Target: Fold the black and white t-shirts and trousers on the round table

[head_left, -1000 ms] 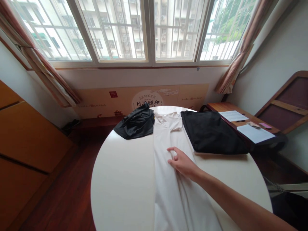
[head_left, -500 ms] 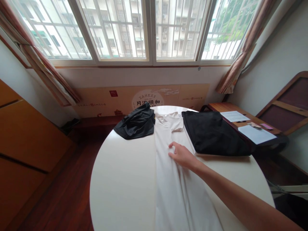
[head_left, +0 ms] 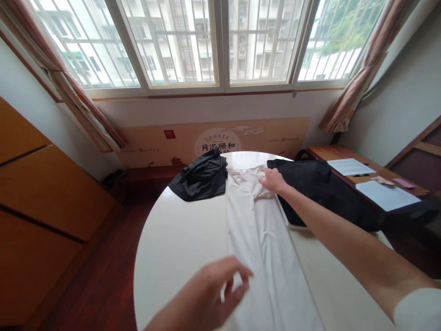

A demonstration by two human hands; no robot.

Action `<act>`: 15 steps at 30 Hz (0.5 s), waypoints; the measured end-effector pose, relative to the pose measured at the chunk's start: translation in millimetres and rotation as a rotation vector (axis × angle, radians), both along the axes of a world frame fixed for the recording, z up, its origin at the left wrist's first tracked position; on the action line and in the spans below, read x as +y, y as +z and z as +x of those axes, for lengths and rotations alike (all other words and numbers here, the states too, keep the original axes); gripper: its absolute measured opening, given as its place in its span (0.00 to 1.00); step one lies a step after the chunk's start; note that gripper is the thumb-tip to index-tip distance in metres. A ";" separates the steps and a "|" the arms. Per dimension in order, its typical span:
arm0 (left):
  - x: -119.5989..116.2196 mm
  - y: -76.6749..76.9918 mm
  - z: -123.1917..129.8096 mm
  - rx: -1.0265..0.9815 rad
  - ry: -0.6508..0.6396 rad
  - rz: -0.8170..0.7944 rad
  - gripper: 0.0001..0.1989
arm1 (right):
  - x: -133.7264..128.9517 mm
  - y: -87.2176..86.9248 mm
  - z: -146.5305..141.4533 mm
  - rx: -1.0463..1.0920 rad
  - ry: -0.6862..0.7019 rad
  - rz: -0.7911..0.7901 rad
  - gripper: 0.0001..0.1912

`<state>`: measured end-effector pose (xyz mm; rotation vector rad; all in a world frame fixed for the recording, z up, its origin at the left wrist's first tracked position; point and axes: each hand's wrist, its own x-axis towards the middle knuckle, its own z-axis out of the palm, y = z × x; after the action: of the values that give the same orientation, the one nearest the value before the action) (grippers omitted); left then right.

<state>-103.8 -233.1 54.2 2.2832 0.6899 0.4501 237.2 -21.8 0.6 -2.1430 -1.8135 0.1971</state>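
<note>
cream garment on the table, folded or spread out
Apparently folded lengthwise: the cream garment lies in a narrow strip with one straight long edge, and only one sleeve shows, by the right hand.

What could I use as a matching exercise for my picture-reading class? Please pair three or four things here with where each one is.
Things:
1. Right hand
2. Left hand
3. Crumpled black cloth
4. Sheets of paper

Places:
A. On the wooden desk
B. At the top end of the cream garment
C. Raised over the lower part of the cream garment
D. On the round white table, left of the garment's top

Pairs: 1-B, 2-C, 3-D, 4-A
</note>
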 end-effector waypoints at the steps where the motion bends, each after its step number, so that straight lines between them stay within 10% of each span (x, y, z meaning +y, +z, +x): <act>1: 34.3 4.8 8.2 -0.003 0.092 0.000 0.11 | 4.1 -0.6 0.9 -0.013 0.010 -0.019 0.25; 8: 269.5 6.2 82.5 0.316 0.352 0.325 0.29 | 22.0 0.3 1.8 -0.056 0.000 -0.106 0.15; 15: 354.7 -12.5 120.2 0.378 0.398 0.307 0.10 | 33.9 0.1 21.4 0.019 0.024 -0.112 0.09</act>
<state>16.5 121.6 41.6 2.5517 1.3610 0.3223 258.6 12.1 0.7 -2.1868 -1.8581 0.3310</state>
